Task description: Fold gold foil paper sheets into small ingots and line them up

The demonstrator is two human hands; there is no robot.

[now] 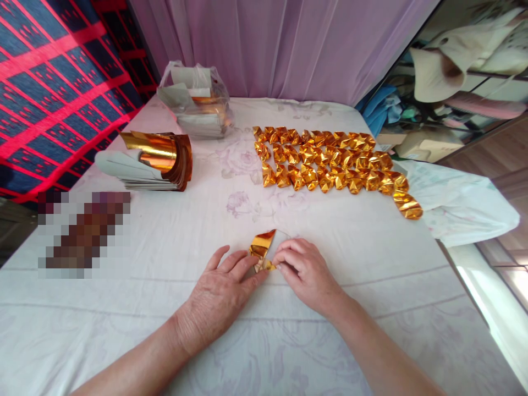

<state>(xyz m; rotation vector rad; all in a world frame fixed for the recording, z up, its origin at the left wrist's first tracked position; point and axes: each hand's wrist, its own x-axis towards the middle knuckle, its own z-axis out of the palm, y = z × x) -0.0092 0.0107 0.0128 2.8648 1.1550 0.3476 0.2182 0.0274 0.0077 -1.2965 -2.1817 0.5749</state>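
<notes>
On the far left, beside the bench [124, 341], hangs a dark blue cloth with red stripes [45, 82]; no writing can be read anywhere in view. Just right of it, on the bench's pale flowered cover, lies a stack of gold foil sheets [159, 159], curled at the top, with white paper backs showing at its left side. Below that stack sits a blurred patch that cannot be made out. Behind the stack stands a clear plastic bag [196, 99] that holds more of the white-and-gold sheets.

Near the front middle, the left hand [223, 297] lies flat with its fingers spread, the fingertips pressing on the lower edge of a small gold foil piece [263, 247]. The right hand [307, 269] is curled, its fingertips pinching the same piece from the other side, so both hands hold it against the cover.

Farther back and to the right, rows of folded gold foil pieces [330, 162] lie packed together, trailing off toward the bench's right edge. A lilac curtain [284, 44] hangs behind the bench. On the far right are a white cloth [462, 203], a wooden floor [507, 170] and a jumble of fabrics and boxes.
</notes>
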